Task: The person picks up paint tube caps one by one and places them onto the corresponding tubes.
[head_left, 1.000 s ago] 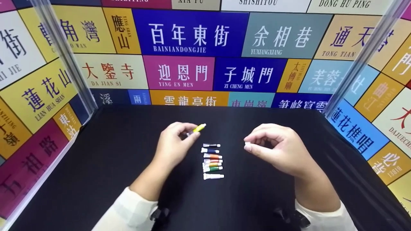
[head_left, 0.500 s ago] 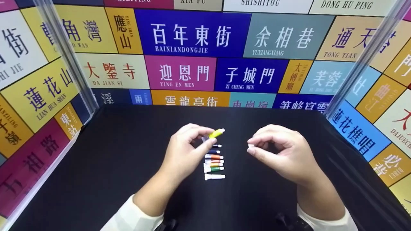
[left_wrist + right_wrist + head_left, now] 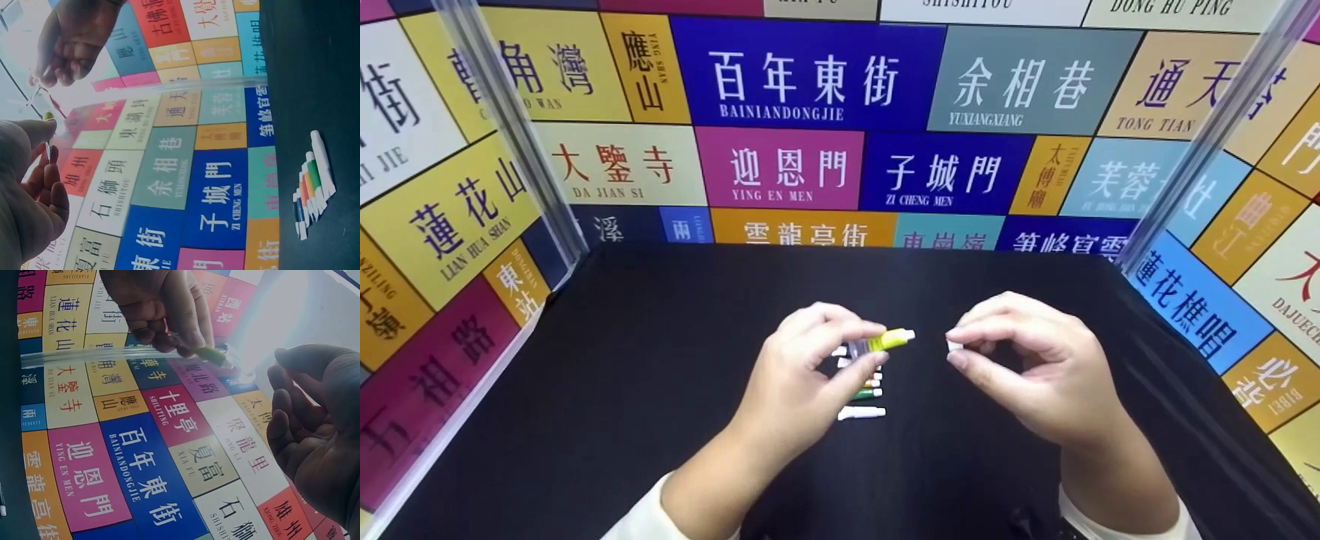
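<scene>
My left hand (image 3: 802,375) holds a small yellow paint tube (image 3: 894,340) between thumb and fingers, its white tip pointing right. Facing it, my right hand (image 3: 1035,367) pinches a small white cap (image 3: 954,346) between thumb and fingertip. A short gap separates tube tip and cap. Below the left hand, several more paint tubes lie in a row, partly hidden by it in the head view. Nearest me are a white tube (image 3: 864,412) and a green tube (image 3: 871,393). The left wrist view shows the row fully, with an orange tube (image 3: 308,185) in it.
Black cloth (image 3: 630,390) covers the table. Around it stand panels printed with coloured street signs (image 3: 802,75), joined by a clear corner post (image 3: 529,142) at left and another clear post (image 3: 1192,150) at right.
My left hand has carried the yellow tube rightward and nearer to me, over the row, and turned its tip towards the cap. The right hand has shifted slightly right, still pinching the cap.
</scene>
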`<state>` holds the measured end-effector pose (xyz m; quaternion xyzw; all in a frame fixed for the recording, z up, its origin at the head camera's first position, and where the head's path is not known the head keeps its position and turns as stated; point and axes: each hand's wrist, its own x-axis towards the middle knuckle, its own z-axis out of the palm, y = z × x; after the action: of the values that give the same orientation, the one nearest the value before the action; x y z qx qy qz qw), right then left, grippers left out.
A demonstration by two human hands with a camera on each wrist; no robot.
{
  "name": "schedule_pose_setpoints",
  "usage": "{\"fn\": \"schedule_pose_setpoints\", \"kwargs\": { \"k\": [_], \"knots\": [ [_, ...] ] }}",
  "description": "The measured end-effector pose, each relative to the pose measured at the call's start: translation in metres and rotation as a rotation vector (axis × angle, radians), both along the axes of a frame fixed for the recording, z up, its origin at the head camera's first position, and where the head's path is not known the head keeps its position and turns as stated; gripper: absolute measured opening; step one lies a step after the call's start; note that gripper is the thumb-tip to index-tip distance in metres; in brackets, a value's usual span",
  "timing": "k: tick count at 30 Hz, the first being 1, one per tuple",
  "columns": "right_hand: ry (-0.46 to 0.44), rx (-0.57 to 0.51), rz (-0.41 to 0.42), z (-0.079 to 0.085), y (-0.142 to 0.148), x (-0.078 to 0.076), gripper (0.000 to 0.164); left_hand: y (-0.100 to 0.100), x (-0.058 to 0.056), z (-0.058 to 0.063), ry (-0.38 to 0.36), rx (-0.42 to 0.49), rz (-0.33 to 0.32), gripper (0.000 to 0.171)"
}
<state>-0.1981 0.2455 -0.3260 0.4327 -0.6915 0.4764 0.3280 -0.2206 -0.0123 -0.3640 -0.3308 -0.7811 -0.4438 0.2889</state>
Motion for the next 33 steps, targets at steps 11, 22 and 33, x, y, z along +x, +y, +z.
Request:
{"fn": "schedule_pose_setpoints", "kwargs": {
  "k": [11,22,33],
  "knots": [
    [0.031,0.035,-0.05,-0.002,-0.001,-0.002,0.034,0.0,0.014,0.004,0.14,-0.052,0.003,0.026],
    [0.056,0.126,-0.084,-0.005,-0.003,-0.004,0.035,0.002,0.014,0.004,0.186,-0.06,0.005,0.026],
    [0.045,0.16,-0.093,-0.005,-0.005,-0.004,0.037,0.004,0.014,0.005,0.199,-0.071,0.0,0.025]
  ]
}}
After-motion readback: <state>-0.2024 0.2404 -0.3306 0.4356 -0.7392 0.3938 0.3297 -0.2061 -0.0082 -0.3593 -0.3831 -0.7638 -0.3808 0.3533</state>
